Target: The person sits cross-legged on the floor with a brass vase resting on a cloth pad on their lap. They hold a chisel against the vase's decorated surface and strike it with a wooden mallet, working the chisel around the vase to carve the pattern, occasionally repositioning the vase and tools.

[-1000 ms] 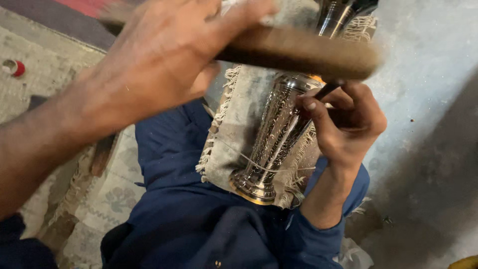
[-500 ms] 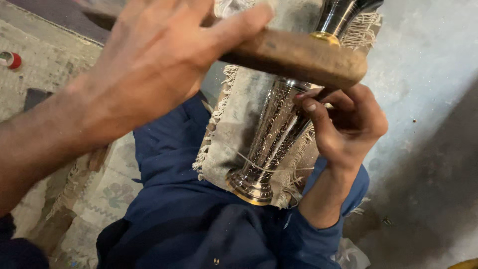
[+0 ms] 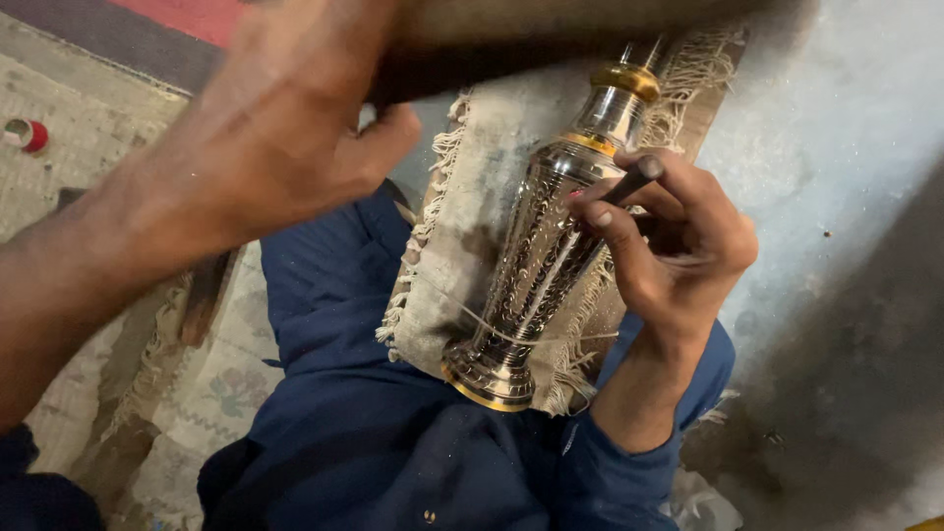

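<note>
Engraved silver-coloured metal vase (image 3: 536,285) with brass bands: pattern covers the body; chasing unfinished. Right hand (image 3: 678,251) closed on dark punch (image 3: 632,182); left hand (image 3: 285,138) closed around wooden mallet (image 3: 551,34).

L hand (image 3: 285,138) is up high & close to the camera, fist closed round a thick handle, thumb hooked underneath, knuckles toward us. L forearm runs bare down to the lower-left corner, blurred. R hand (image 3: 669,246) sits lower, at right, fingers (image 3: 605,221) bunched and curled in a pinch w/ the thumb on a thin rod, index bent over on top, nails showing. R wrist bent, palm facing inward; R forearm comes up from a blue sleeve at the bottom. Hands well apart, L above R.
</note>
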{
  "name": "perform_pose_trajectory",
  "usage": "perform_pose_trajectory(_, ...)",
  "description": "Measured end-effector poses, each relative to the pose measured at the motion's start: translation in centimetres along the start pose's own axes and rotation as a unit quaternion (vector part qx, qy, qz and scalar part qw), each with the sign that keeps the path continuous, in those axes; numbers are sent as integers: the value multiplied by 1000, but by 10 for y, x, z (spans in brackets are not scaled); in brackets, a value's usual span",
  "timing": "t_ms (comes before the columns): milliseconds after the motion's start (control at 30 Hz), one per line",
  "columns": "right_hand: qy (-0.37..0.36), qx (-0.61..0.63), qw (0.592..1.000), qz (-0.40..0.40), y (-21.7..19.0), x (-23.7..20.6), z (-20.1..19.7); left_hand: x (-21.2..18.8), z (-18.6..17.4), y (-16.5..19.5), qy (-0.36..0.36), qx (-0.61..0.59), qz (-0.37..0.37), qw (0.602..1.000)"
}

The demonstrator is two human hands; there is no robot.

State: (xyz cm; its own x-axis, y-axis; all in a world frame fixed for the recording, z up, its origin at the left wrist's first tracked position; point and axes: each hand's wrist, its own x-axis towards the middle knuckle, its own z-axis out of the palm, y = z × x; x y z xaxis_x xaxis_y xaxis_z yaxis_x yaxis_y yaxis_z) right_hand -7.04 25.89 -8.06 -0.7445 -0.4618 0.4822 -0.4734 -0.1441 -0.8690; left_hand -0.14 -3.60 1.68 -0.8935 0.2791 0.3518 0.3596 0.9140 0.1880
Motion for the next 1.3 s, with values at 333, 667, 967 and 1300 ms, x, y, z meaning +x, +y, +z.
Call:
perform_pose_trajectory(333, 0, 16, 1000, 12, -4, 2, 0, 6, -3, 5, 34, 100, 46, 993)
perform_pose_trajectory(667, -13, 11, 1000, 0, 4, 1, -5, 4, 0, -2, -2, 90, 33, 995)
perform_pose_trajectory(967, -4, 57, 998, 22, 7, -1, -5, 8, -3, -1, 6, 5, 8, 1000)
perform_pose_trajectory(1300, 43, 40, 996, 62, 2, -6, 2, 8, -3, 2, -35, 132, 27, 990)
